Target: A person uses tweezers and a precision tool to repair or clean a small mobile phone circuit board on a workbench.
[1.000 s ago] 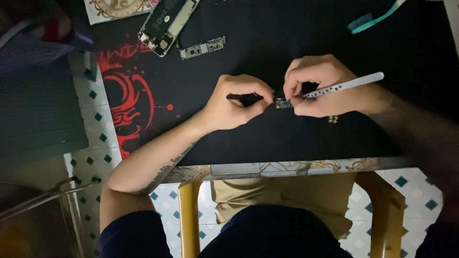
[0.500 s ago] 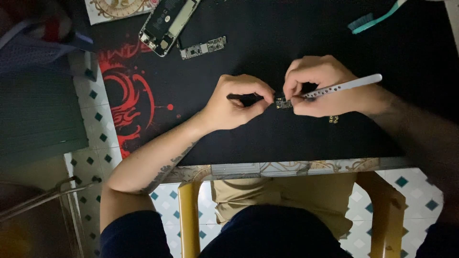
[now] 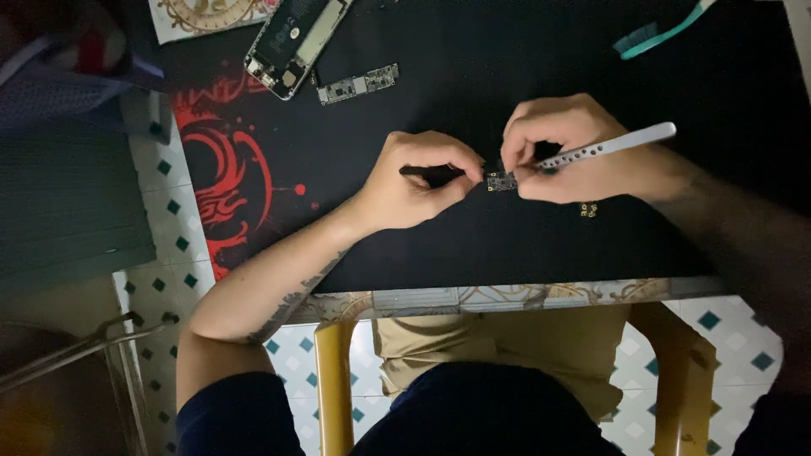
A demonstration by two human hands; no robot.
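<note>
Circuit board piece (image 3: pixel 500 181): small, lies between both hands above the black mat (image 3: pixel 473 93), long axis left-right.
Left hand (image 3: pixel 418 181): pinches board's left end, clasping a black tool (image 3: pixel 427 171).
Right hand (image 3: pixel 574 152): grips board's right end, holding a white pen-like tool (image 3: pixel 621 142).

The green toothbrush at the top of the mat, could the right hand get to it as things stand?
Probably, but not freely. The mat between the right hand and the toothbrush looks bare, yet that hand holds a white pen-like tool and pinches the small board.
</note>
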